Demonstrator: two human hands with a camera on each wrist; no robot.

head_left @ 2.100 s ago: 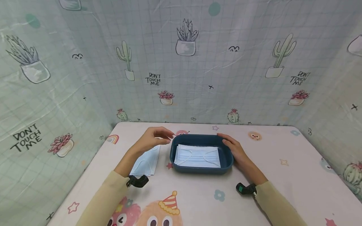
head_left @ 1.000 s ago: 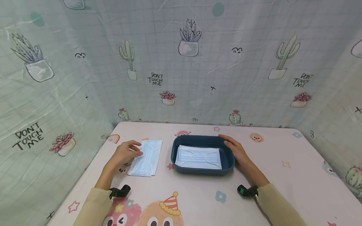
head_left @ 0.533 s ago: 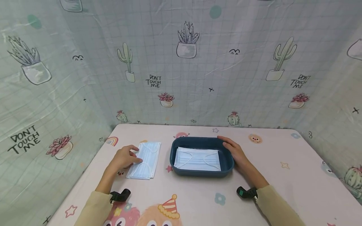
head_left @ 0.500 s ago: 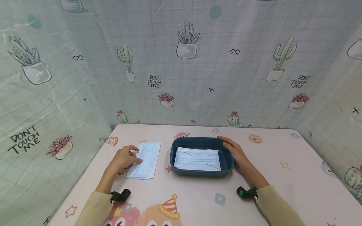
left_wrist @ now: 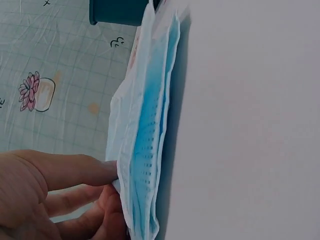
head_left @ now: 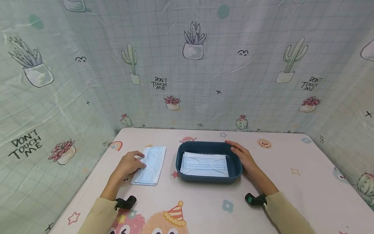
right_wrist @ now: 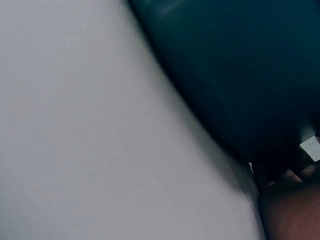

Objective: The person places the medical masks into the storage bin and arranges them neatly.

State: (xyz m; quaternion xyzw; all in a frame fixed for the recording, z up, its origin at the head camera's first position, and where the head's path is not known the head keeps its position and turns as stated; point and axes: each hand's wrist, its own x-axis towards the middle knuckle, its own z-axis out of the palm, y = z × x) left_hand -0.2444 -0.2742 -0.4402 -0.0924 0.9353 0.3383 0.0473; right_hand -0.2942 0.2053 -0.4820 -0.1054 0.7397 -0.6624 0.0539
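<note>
We count two bare hands at work, one blue tray (head_left: 205, 179) and two piles of pale blue masks. The loose stack (head_left: 152, 167) lies flat on the table, left of the tray and well apart from the right hand; we see two ear loops on its top mask, and from the left wrist at least two layers, slightly parted at the near end. The left hand (head_left: 128, 163) touches this stack at its left long edge, thumb on the upper face and the other fingers curled; we cannot tell whether they pinch it. The inner pile (head_left: 204, 164) lies inside the tray, again with two ear loops showing on top; its number of masks we cannot make out. The right hand (head_left: 244, 157) grasps the tray's far right corner, fingers bent over the rim. We note two beige sleeves (head_left: 97, 216) and two black wrist devices (head_left: 126, 202), one per arm. All of it sits over one pink-white table (head_left: 268, 201) printed with one rainbow (head_left: 116, 145) and one party hat (head_left: 175, 214), before a backdrop (head_left: 210, 110) bearing three "DON'T TOUCH ME" captions (head_left: 159, 83).
</note>
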